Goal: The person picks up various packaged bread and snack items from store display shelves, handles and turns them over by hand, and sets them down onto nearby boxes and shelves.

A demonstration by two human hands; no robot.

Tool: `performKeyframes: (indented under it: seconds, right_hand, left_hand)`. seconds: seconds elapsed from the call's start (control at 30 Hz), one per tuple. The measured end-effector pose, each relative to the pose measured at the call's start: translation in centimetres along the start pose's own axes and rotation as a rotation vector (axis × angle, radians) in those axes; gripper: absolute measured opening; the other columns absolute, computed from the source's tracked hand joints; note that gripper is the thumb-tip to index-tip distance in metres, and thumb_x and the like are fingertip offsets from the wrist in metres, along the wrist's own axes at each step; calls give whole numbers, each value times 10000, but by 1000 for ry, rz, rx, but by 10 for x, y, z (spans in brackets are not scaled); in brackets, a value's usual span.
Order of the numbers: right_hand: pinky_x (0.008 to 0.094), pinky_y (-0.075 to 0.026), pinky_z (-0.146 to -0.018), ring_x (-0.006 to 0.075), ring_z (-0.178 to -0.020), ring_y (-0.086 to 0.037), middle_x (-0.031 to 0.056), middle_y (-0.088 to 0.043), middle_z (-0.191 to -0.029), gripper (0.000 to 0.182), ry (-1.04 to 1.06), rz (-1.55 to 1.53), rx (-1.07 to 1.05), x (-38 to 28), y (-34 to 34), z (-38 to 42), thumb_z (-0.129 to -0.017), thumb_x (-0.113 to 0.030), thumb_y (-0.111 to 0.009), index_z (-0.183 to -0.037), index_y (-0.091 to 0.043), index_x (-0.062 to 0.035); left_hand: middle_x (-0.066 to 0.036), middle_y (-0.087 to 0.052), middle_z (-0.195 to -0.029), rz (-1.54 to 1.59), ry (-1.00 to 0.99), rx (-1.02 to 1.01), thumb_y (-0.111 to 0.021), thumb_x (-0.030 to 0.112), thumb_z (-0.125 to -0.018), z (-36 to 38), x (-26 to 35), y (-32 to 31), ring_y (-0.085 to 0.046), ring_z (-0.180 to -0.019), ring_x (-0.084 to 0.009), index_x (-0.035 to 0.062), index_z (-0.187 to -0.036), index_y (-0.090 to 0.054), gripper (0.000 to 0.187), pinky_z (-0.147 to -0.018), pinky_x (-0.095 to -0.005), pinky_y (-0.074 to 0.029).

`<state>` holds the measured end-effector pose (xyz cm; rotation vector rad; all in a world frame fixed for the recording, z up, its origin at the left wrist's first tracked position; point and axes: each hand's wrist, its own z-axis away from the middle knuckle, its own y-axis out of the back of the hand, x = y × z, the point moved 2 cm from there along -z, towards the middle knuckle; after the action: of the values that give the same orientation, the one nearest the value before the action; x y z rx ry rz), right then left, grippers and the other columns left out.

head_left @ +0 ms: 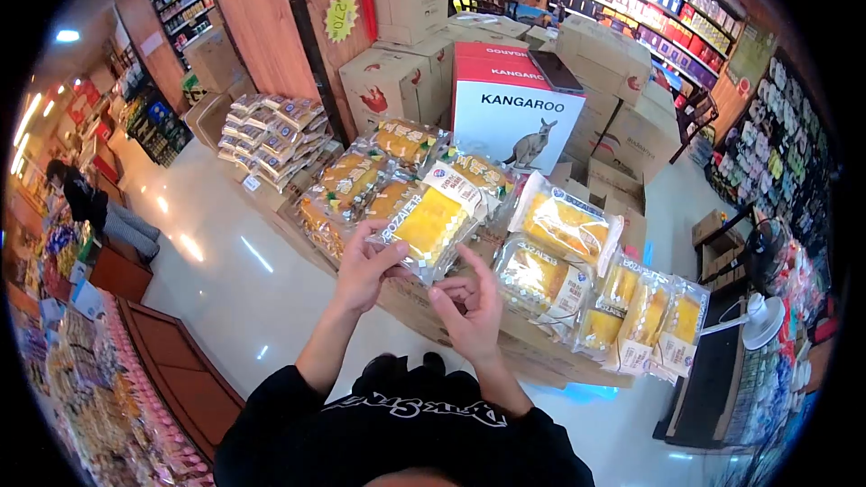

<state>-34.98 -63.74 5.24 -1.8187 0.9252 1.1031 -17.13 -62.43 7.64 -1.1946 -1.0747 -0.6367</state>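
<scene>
A clear packet of yellow sponge cake (431,221) with a white label is tilted up in front of me, above the piled goods. My left hand (363,266) is closed on its lower left edge, thumb on the front. Close to the packet's lower right edge is my right hand (469,314), its index finger stretched out, thumb apart and the other fingers curled. Behind the packet lie several orange-brown bread packets (347,182). To the right, more cake packets (564,225) lie stacked, and smaller ones (645,316) sit at the corner.
Cartons (397,86) and a white-and-red kangaroo box (514,113) stand behind the goods, with a dark phone (555,70) on the box. A pile of small packets (271,140) is at the back left. A fan (762,320) stands right. Another person (95,207) stands far left.
</scene>
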Motion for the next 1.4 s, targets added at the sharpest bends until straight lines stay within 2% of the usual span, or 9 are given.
performKeyframes:
  seconds: [0.17,0.3,0.6,0.83,0.93,1.2,1.23,1.33,1.4]
  right_hand:
    - [228,-508,-689,98,-793,-614,89,-633,-905,679,-59,12,60,1,-3,-9,-826,-8,-713,-1403,-357,15]
    - [216,-501,-646,87,-746,-609,59,-611,-848,651,-44,131,152,8,-11,-11,-828,-9,-706,-1391,-381,14]
    - [162,-399,-549,27,-616,-494,0,-534,-775,550,74,323,492,18,-39,-16,-838,8,-675,-1339,-447,17]
    - [171,-401,-558,24,-621,-490,17,-579,-865,422,297,478,992,15,-74,2,-850,-1,-666,-1244,-518,14]
    - [169,-404,-561,28,-625,-501,37,-596,-983,397,296,461,1145,22,-93,26,-848,-7,-672,-1219,-530,8]
    - [270,-482,-591,127,-696,-600,109,-617,-1021,389,-61,889,1344,5,-159,116,-813,-128,-724,-1148,-572,0]
    - [374,-514,-699,231,-809,-643,148,-619,-1067,432,-196,942,1311,4,-171,127,-835,-232,-699,-1166,-552,4]
    - [426,-510,-787,302,-915,-626,170,-607,-1130,501,-451,1474,1049,22,-208,169,-856,-286,-668,-1234,-501,-2]
    - [458,-476,-868,356,-1009,-590,196,-593,-1149,552,-862,1359,899,30,-242,193,-856,-351,-650,-1253,-487,-3]
  left_hand:
    - [-48,-641,-827,-557,-59,-65,-761,166,-812,-11,9,5,-569,-597,-111,-5,-1106,-552,400,-494,-222,-443]
    - [5,-561,-836,-925,-394,-82,-829,182,-725,-28,13,10,-429,-602,-60,37,-997,-652,356,-500,-204,-319]
    - [-102,-598,-973,-981,-404,-420,-780,365,-771,-53,30,38,-610,-776,-220,27,-1011,-630,441,-650,-332,-488]
    - [-98,-575,-915,-520,-671,-648,-769,110,-762,-71,33,92,-417,-579,-101,4,-1005,-598,315,-503,-222,-340]
    - [-90,-517,-902,-356,-655,-821,-691,178,-845,-68,33,102,-382,-618,-96,5,-989,-561,260,-533,-223,-315]
    - [-85,-544,-872,12,-352,-1150,-667,126,-856,-20,25,104,-470,-704,-99,0,-964,-562,196,-607,-210,-381]
    - [-89,-558,-873,13,-280,-1245,-671,74,-842,-11,24,104,-481,-686,-90,-8,-959,-565,178,-600,-206,-393]
    - [-64,-570,-844,-52,-29,-1518,-620,-7,-851,18,14,113,-519,-692,-84,1,-949,-566,111,-608,-204,-416]
    - [-47,-565,-818,2,266,-1646,-612,51,-876,35,-7,120,-508,-669,-84,28,-961,-559,103,-590,-206,-407]
